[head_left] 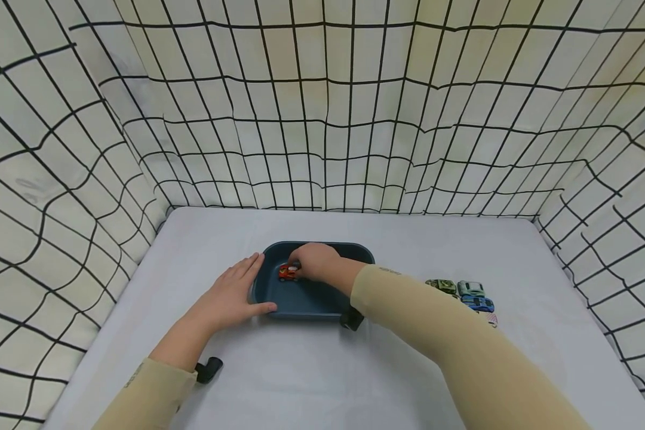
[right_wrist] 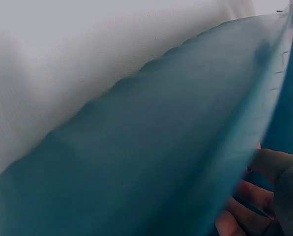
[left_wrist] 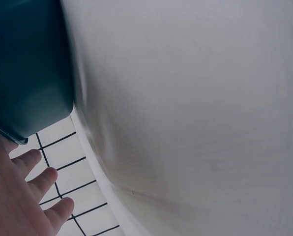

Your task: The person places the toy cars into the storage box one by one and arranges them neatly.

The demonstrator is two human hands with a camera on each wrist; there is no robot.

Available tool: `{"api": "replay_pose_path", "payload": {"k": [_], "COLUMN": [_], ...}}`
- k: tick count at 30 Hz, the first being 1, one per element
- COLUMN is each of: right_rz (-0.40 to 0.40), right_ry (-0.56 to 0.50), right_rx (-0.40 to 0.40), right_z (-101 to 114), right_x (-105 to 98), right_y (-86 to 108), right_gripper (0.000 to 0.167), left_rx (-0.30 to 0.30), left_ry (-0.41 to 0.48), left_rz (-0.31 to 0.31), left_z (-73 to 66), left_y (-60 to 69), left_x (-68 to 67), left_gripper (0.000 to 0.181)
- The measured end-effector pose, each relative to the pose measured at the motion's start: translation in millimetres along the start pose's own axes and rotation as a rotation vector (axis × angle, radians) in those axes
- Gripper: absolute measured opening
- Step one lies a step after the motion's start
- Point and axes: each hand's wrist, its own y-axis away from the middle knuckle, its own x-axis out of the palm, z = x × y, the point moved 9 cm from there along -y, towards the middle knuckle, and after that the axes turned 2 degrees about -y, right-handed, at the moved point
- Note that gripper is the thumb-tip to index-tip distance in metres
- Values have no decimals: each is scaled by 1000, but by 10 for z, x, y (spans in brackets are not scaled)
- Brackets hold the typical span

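A dark blue tray (head_left: pixel 312 315) stands on the white table. Inside it, toward its left part, my right hand (head_left: pixel 319 263) pinches a small red toy car (head_left: pixel 287 273). My left hand (head_left: pixel 231 298) lies at the tray's left end, fingers straight and touching the rim. In the left wrist view the fingers of my left hand (left_wrist: pixel 26 189) are beside the tray's wall (left_wrist: pixel 33 64). The right wrist view shows the tray's side (right_wrist: pixel 136 132) large, with my right hand (right_wrist: pixel 264 196) partly hidden behind it and only a sliver of red at the fingers.
Several toy cars stand to the right of the tray, among them a green one (head_left: pixel 470 289) and a blue one (head_left: pixel 478 303), partly hidden by my right sleeve. A black wire grid (head_left: pixel 325 80) with white behind it surrounds the table (head_left: pixel 301 376) at the back and sides.
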Motion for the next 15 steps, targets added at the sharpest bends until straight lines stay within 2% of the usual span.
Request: {"api": "replay_pose_path", "payload": {"k": [7,15], "right_rz": [-14,-15], "right_ry": [-32,-87], "right_rx": [2,-52], "right_z": [-45,-69], "right_x": [-49,-181], "right_y": [30,148], "right_gripper": [41,44], "left_rx": [7,2], "left_ry": [-2,1], "left_rz": [9,9], "left_z": [2,0], "left_y": [-4,-9], "left_x": [7,7], "left_gripper": [118,117]}}
